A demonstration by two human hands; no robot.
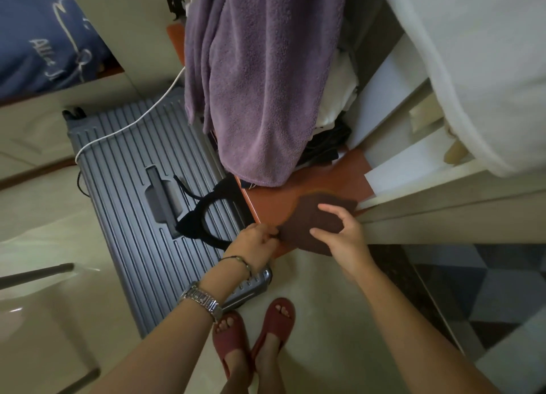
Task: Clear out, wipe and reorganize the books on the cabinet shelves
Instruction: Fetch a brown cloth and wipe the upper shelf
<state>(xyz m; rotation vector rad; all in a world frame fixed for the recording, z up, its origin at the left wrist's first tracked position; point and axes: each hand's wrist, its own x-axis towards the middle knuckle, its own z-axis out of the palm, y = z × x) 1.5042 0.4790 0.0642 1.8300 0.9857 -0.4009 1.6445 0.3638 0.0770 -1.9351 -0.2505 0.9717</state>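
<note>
Left hand (pixel 257 240) pinches the flat dark-brown wiping cloth (pixel 313 225) at centre frame; right hand (pixel 344 231) hovers released, fingers spread; smooth orange bench (pixel 271 204) beneath; fuzzy purple towel (pixel 260 77) above.

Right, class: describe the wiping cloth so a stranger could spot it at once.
Find the orange-brown surface below the hanging purple towel. At its near corner lies a dark brown cloth, pinched by the left hand, the right hand touching it. It is flat, not draped.

Fuzzy purple towel (pixel 260 83), glossy orange surface (pixel 271 204), ribbed grey suitcase (pixel 124 169).
</note>
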